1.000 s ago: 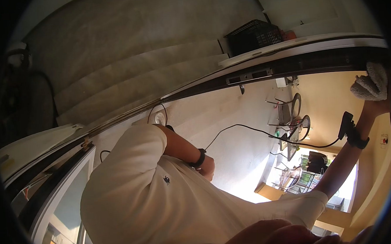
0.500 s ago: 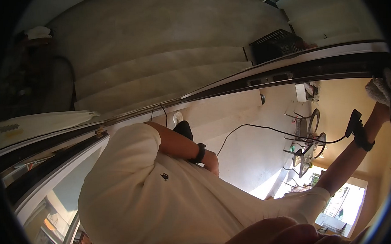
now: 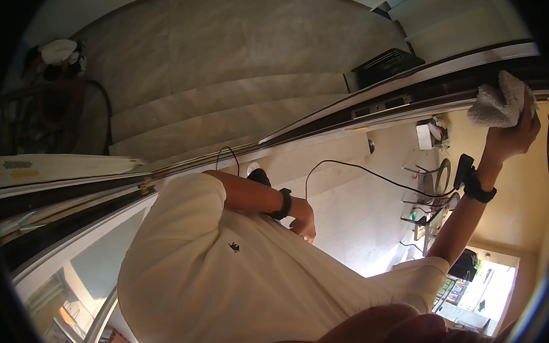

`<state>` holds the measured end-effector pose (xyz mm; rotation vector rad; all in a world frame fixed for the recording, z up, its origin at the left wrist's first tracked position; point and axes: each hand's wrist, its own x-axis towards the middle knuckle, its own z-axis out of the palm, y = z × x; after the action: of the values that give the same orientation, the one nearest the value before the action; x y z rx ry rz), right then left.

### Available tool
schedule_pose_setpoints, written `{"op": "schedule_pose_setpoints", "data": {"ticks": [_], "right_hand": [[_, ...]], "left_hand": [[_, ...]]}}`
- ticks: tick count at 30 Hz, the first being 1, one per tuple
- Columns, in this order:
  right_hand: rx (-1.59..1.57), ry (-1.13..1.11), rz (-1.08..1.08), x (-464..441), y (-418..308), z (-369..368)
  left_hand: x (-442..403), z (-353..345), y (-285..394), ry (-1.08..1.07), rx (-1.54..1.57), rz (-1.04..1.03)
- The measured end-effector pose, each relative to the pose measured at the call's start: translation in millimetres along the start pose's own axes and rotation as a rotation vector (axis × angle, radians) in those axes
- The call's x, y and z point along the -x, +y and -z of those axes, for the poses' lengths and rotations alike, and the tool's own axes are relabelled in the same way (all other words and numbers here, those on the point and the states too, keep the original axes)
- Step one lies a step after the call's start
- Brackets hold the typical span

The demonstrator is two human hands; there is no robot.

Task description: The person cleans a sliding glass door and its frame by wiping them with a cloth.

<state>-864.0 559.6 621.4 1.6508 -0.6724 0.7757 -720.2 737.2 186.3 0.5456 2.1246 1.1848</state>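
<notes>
Up against the dark frame point(image 3: 445, 93), the right hand point(image 3: 513, 138) has its fingers closed on a bunched grey cloth point(image 3: 498, 103) — a firm pinch, with most of the fabric fanning out past the fingertips. That cloth lies over the strip and appears to touch it, so good contact calls for the thick of the fold under the fingers, not a loose corner. Down the wrist sits a black strap point(image 3: 480, 191) with a small black device, and from it a black cable point(image 3: 332, 161) loops across towards the other arm; slack there is worth guarding, since a taut line could tug a long reach short. Further along the frame, a metal plate point(image 3: 382, 107) — its edges might snag loose weave, so light pressure suits there. Near the white shirt point(image 3: 231, 296), the left hand point(image 3: 303, 219) is curled; whether it grips anything, I can't tell.
</notes>
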Motion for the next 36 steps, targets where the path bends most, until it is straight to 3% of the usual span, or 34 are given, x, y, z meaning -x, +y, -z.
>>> {"op": "schedule_pose_setpoints", "data": {"ticks": [5, 7, 9, 11, 15, 18, 20, 22, 24, 30, 36], "right_hand": [[0.149, -0.040, 0.063, -10, 27, -1], [0.254, -0.047, 0.071, -29, 58, -4], [0.028, 0.054, -0.009, -33, 81, -30], [-0.085, 0.101, -0.051, -25, 84, -37], [-0.082, 0.165, -0.269, -9, -5, -28], [-0.080, 0.207, -0.278, 6, -39, -28], [-0.144, 0.208, -0.302, 15, -48, -25], [-0.145, 0.147, -0.322, 21, -57, -19], [-0.115, 0.072, -0.313, 21, -52, -14], [-0.111, -0.028, -0.127, 6, 2, -12], [-0.095, -0.128, -0.190, 24, 38, -24]], "left_hand": [[20, -5, 4, 0.094, 0.012, 0.150], [14, 2, -1, -0.114, 0.077, 0.313], [16, 8, -5, -0.194, 0.073, 0.334], [16, 10, -10, -0.225, 0.091, 0.295], [18, 13, 12, -0.240, -0.078, 0.208], [20, 9, 13, -0.169, -0.126, 0.319], [14, -2, -5, -0.056, 0.030, 0.154], [8, -11, -10, -0.007, -0.028, 0.115], [1, -12, -9, 0.047, -0.155, -0.015], [-25, -20, -19, 0.036, -0.224, -0.094], [-39, -20, 17, 0.107, -0.095, 0.019]]}}
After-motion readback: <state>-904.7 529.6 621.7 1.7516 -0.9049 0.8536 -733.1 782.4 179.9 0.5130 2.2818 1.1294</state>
